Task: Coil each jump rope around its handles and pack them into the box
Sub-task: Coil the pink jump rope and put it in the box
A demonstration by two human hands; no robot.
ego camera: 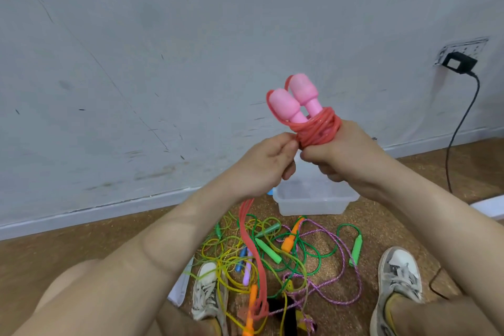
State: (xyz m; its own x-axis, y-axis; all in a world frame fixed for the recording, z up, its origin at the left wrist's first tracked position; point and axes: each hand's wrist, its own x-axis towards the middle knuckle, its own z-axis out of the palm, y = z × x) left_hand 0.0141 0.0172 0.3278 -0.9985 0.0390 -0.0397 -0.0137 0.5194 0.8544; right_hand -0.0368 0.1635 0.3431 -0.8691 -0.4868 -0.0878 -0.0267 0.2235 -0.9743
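Grey wall behind the box is matte, scuffed and scratched, with a pale baseboard along its foot. The floor is brown, speckled and cork-like, and its widest stretch lies left of the box.

The box is clear plastic, rectangular with a lipped rim. It sits near the baseboard, partly behind our hands.

Above the box we hold the pink handles side by side, bulb ends up. They're smooth, matte and rounded.

The pink rope is glossy translucent tubing, wound in tight turns around the handle shafts.
- Our right hand is clenched around the lower handles and the coil.
- Our left hand pinches the rope right at the coil's left edge.
- The loose tail drops from the left hand past the box's front-left corner.

In front of the box is a tangled pile of thin glossy yellow and green cords, a braided purple rope, and ribbed green and orange handles. Our left shoe and right shoe bracket the pile, so it's tight there.

Right of the box and higher up, a black adapter sits in a wall socket. Its cable hangs down to the floor right of the box.
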